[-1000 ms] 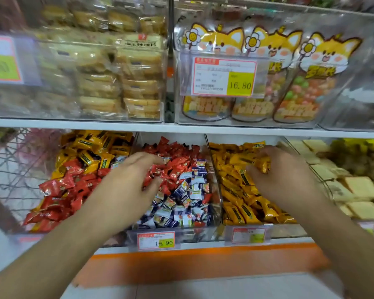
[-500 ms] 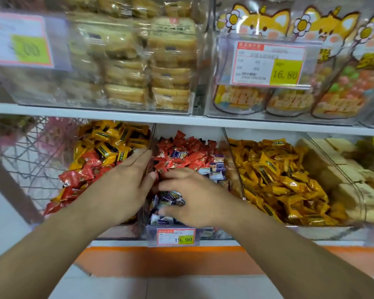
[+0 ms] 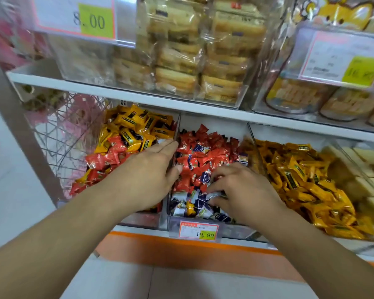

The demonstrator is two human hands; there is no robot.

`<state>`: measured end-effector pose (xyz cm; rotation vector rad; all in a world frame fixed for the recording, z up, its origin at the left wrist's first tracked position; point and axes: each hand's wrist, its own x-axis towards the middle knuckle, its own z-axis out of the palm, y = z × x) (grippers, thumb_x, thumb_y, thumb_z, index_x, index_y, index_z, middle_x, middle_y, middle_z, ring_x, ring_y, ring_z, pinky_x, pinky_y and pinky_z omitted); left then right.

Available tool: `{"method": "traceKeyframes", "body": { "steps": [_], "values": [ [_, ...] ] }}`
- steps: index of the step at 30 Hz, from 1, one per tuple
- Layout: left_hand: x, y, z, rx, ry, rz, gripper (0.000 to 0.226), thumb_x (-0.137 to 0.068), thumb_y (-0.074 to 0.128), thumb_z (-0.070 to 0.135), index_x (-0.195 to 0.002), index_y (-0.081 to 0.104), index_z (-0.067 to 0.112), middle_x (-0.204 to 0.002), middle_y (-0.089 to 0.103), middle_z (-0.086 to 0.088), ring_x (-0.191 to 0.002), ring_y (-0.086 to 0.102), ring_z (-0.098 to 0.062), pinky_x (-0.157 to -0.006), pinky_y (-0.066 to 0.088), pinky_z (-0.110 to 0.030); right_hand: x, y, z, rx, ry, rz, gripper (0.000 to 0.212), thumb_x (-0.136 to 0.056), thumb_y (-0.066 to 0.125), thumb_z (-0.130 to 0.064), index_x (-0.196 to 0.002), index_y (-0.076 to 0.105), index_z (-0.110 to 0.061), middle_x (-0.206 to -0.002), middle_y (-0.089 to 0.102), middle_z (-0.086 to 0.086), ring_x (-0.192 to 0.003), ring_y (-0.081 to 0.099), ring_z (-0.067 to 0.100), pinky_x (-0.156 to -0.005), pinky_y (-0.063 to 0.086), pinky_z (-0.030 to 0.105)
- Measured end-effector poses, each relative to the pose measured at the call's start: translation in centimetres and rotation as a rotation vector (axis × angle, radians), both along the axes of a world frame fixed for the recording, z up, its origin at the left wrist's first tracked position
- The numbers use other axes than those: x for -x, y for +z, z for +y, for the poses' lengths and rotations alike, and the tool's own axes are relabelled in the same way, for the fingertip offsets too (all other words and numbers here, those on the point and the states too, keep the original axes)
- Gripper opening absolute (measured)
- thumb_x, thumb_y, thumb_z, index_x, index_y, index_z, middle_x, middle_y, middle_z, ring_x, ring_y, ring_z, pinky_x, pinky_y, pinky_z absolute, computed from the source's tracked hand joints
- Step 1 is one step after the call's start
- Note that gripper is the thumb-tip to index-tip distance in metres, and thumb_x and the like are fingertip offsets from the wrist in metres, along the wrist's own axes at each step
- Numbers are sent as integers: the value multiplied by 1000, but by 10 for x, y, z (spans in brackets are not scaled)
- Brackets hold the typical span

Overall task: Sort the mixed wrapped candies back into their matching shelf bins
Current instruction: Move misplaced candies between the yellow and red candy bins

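Foil-wrapped candies, small, light and crinkly, likely slippery; we would pinch each by its twisted end or pillow edge. Nearest: clear plastic middle bin [image 3: 203,221], front heap of blue-and-white wrapped candies [image 3: 200,200], 1 orange stray [image 3: 190,207] among them. Our right hand [image 3: 240,190] curls into this heap, fingers pinching a blue-and-white piece. Our left hand [image 3: 148,175] lies flat, fingers straight, on the divider. Behind: red wrapped candies [image 3: 205,152]. Left bin [image 3: 138,220]: orange and red mixed. Right bin [image 3: 252,134]: orange only.
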<state>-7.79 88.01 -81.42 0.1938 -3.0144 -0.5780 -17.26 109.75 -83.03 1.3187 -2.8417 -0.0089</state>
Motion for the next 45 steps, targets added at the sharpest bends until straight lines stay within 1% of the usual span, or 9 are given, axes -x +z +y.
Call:
{"method": "traceKeyframes", "body": {
  "steps": [6,10,15,21,27,31,39,42,45],
  "values": [
    [0,1,2,3,4,-22,69,-107,38,49,-165,9,25,-171,4,11,-157,5,-6,-127,10,-28,-3,3,-1,-19,-76,104,33,-90,74,-33,-123,73,-36,-143,51,-9,-137,35,22,-115,35,39],
    [1,-1,3,-5,10,-6,69,-107,40,48,-165,11,24,-171,7,9,-157,5,-6,-127,10,-27,-9,6,-12,234,39,-194,25,-91,77,-36,-115,76,-37,-128,56,-21,-126,40,7,-110,38,32],
    [0,-1,5,-27,15,14,68,-107,42,46,-165,13,24,-171,8,9,-157,7,-7,-125,9,-24,-13,-12,-31,201,101,-455,17,-88,80,-29,-104,80,-36,-108,70,-17,-103,61,3,-95,54,35],
    [0,-2,4,-34,15,15,69,-106,43,46,-165,13,25,-171,8,10,-156,7,-6,-125,11,-25,0,-20,-35,83,48,-412,35,-85,83,-37,-118,73,-42,-129,65,-15,-123,55,14,-103,49,43],
    [0,-1,5,-28,14,14,69,-106,43,45,-165,13,26,-171,7,10,-157,7,-6,-123,9,-23,-6,-14,-36,84,62,-330,12,-86,83,-30,-95,77,-35,-107,67,-18,-107,57,11,-91,53,41],
    [0,-2,4,-26,13,19,69,-106,44,46,-164,15,25,-171,9,10,-156,7,-5,-123,9,-22,-6,-13,-32,113,77,-328,18,-85,82,-17,-77,71,-29,-90,67,-15,-92,61,6,-84,56,41],
    [-2,14,21,-142,-33,184,37,-102,55,42,-137,60,31,-161,32,20,-150,25,-2,-120,18,-21,-5,29,-1,709,-172,-490,16,-92,76,-20,-79,69,-27,-87,69,-15,-86,65,4,-81,56,29],
    [-3,20,38,-327,-58,198,30,-93,64,53,-121,67,41,-143,49,31,-134,42,9,-114,30,-23,-8,43,16,954,-239,-623,12,-92,75,-11,-82,70,-15,-83,74,-3,-78,70,12,-73,59,29],
    [-2,20,58,-557,-58,131,22,-89,74,48,-109,71,40,-111,70,23,-110,63,6,-104,48,-29,-13,47,32,1172,-316,-840,9,-94,71,-4,-87,67,-2,-82,75,14,-75,74,25,-66,58,31]
  ]
}}
